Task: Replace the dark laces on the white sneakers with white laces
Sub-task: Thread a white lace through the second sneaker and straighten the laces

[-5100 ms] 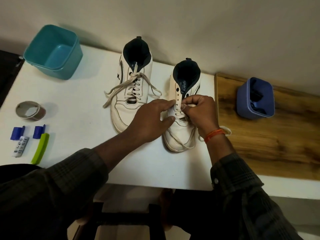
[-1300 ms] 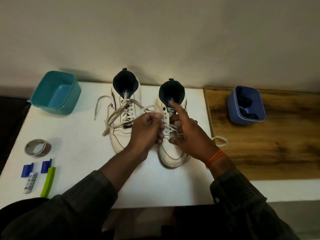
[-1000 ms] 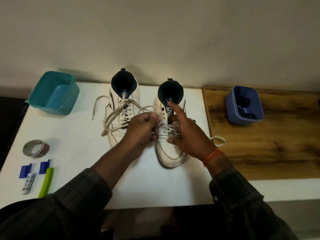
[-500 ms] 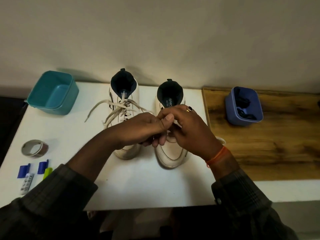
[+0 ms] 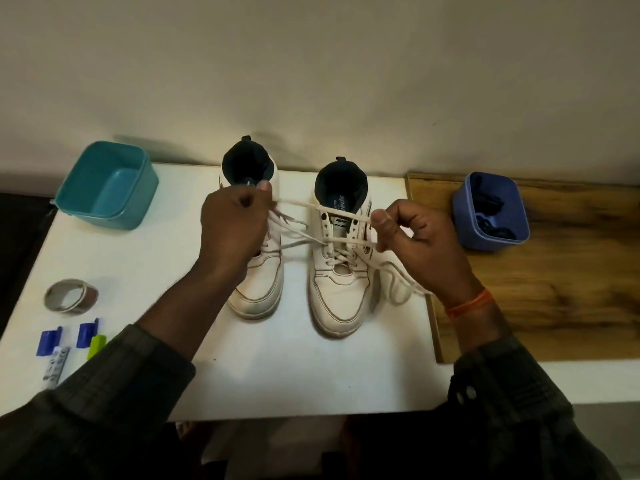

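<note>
my left hand [image 5: 235, 233] pinches one end and my right hand [image 5: 420, 237] the other of the soft, light white lace [image 5: 332, 241], drawn taut across the right sneaker [image 5: 341, 289] on the bench [image 5: 145, 271], best held near its ends.

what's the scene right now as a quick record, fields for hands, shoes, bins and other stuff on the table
left hand: pinches one end of the white lace, pulled out to the left
right hand: grips the other end, pulled out to the right
right sneaker: being laced, lace stretched across its upper eyelets
left sneaker: white lace in, partly hidden by the left hand
teal bin: far left on the white table
blue bin: on the wooden board, dark laces inside
tape roll: left edge of table
</note>
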